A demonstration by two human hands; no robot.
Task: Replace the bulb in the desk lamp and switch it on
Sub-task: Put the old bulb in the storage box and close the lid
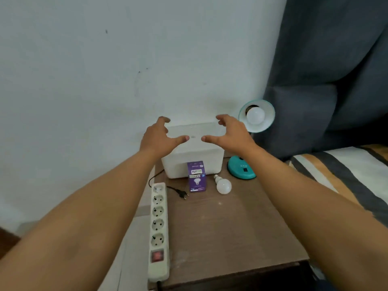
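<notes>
Both hands spread, empty: left hand [156,136], right hand [230,133]. Lamp's fitted bulb [255,115] just right of right hand, nearer it; socket axis faces viewer.

Table layout
Power strip [158,229] left; carton [197,177] before box [193,152]; loose bulb [223,185] between carton and lamp base [241,169].

lamp [241,169]: teal | bulb box [197,177]: purple | bedding [344,171]: striped grey, white, orange

My left hand [156,137] and right hand [232,134] are bare, without rings or watch; both forearms are uncovered, no sleeves showing.
</notes>
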